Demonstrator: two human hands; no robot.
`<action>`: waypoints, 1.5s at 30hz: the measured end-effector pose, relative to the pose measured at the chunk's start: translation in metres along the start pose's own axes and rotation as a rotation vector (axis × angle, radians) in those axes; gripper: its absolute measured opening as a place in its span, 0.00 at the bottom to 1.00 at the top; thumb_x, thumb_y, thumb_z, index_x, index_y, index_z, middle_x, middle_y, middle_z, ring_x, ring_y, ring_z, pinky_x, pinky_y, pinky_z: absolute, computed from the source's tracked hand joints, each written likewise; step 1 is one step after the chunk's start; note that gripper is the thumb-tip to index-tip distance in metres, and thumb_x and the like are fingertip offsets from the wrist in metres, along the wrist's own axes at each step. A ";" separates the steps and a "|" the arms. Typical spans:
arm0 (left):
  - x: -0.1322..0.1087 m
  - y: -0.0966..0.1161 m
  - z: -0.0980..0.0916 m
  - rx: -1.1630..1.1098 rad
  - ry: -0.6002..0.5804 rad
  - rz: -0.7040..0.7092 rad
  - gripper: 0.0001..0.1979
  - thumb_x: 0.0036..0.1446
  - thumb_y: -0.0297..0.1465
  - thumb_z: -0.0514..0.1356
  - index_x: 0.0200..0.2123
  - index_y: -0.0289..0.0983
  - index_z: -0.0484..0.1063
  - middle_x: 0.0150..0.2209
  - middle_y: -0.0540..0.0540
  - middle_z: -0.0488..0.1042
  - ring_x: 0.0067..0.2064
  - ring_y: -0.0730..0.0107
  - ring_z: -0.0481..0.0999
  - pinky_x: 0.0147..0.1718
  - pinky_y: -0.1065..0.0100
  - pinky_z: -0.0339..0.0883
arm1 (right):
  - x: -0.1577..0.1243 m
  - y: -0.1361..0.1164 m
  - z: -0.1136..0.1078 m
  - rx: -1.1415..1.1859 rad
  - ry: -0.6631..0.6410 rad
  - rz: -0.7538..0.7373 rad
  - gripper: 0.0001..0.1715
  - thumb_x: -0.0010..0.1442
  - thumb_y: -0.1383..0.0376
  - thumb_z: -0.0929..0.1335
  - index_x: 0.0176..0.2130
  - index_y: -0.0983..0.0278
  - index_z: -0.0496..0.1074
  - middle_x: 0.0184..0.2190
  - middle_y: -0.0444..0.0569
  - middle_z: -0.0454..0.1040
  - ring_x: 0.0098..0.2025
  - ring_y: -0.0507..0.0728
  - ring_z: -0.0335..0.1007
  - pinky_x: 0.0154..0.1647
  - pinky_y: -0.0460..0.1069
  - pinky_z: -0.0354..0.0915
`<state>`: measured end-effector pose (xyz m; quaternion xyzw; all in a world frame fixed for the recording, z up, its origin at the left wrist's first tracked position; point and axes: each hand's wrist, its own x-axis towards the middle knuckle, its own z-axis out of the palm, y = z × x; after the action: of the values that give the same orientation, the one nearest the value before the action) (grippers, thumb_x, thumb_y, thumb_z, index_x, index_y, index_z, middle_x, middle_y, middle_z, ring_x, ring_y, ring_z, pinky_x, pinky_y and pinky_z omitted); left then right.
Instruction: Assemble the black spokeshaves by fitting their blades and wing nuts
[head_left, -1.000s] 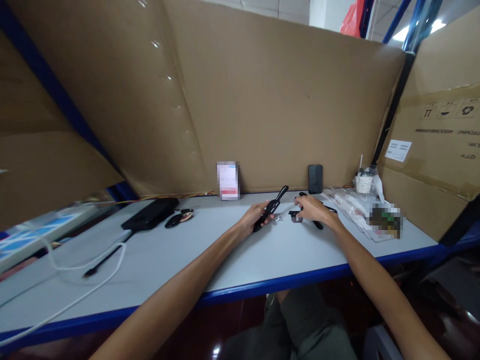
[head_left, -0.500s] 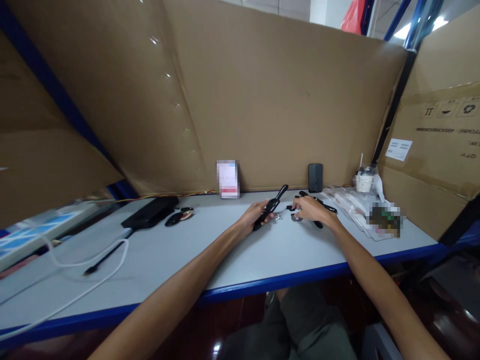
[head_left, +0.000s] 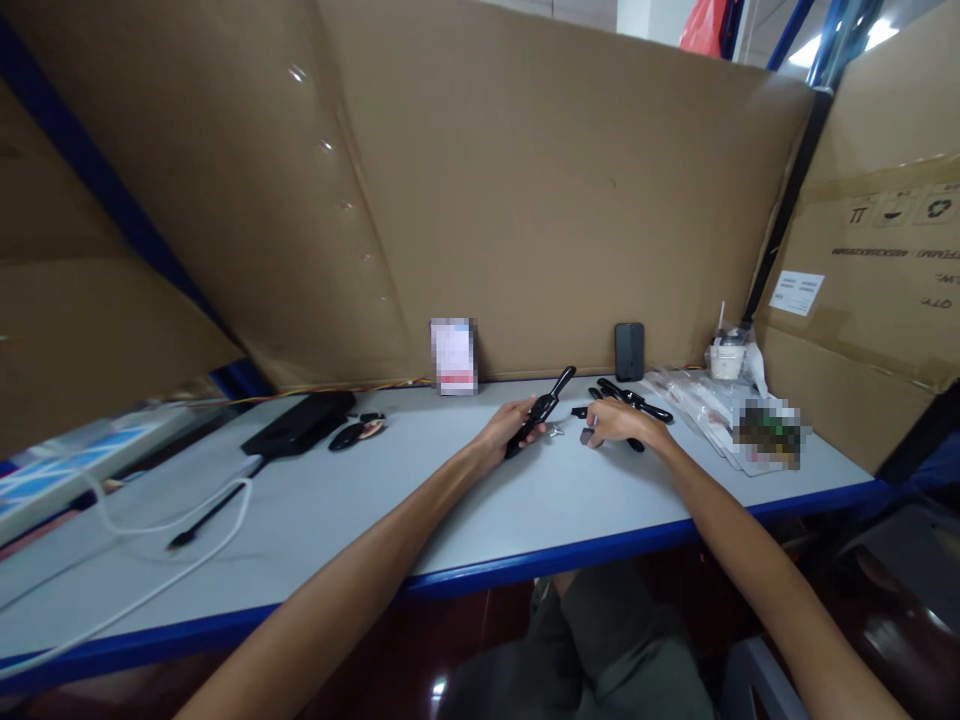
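Observation:
My left hand (head_left: 511, 430) is closed around a long black handle-like part (head_left: 546, 408) that points up and away over the grey table (head_left: 375, 510). My right hand (head_left: 616, 424) rests on the table just to the right, fingers curled and pinching a small dark piece (head_left: 586, 435). A tiny silver part (head_left: 556, 432) lies between the two hands. More black elongated parts (head_left: 637, 401) lie just behind my right hand.
Cardboard walls (head_left: 525, 200) enclose the back and sides. A black upright device (head_left: 629, 351), a small card (head_left: 454, 356), clear plastic bags (head_left: 697, 405) and a white cup (head_left: 726, 362) sit at the back. A black box (head_left: 300, 424), dark oval pieces (head_left: 358, 434) and white cables (head_left: 180, 530) lie left.
My right hand has drawn slightly toward me and left, uncovering the black parts behind it. My left hand keeps its hold on the black part.

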<state>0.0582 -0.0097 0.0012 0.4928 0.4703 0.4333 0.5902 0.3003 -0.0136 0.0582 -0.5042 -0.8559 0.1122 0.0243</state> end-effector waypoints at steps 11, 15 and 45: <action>0.000 0.000 -0.001 0.027 0.006 -0.002 0.16 0.72 0.41 0.61 0.52 0.34 0.74 0.45 0.44 0.77 0.39 0.67 0.79 0.37 0.63 0.78 | -0.011 -0.003 -0.011 -0.044 0.015 0.014 0.29 0.55 0.60 0.78 0.55 0.62 0.79 0.44 0.51 0.83 0.48 0.61 0.78 0.36 0.46 0.63; 0.000 0.000 -0.002 0.013 -0.005 0.001 0.16 0.72 0.41 0.61 0.51 0.34 0.74 0.43 0.45 0.77 0.37 0.68 0.78 0.35 0.64 0.77 | -0.016 -0.011 -0.010 -0.111 0.023 0.025 0.30 0.54 0.58 0.79 0.55 0.64 0.79 0.50 0.59 0.81 0.51 0.68 0.77 0.37 0.49 0.64; 0.003 0.011 -0.007 -0.254 -0.033 -0.068 0.16 0.71 0.38 0.63 0.56 0.35 0.73 0.51 0.41 0.76 0.46 0.61 0.80 0.43 0.57 0.79 | 0.012 -0.005 0.007 0.729 0.537 0.145 0.07 0.59 0.65 0.72 0.39 0.65 0.77 0.32 0.47 0.81 0.39 0.58 0.79 0.38 0.49 0.71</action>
<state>0.0518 -0.0045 0.0109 0.4048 0.4182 0.4610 0.6698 0.2888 -0.0069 0.0515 -0.5328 -0.6864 0.2726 0.4132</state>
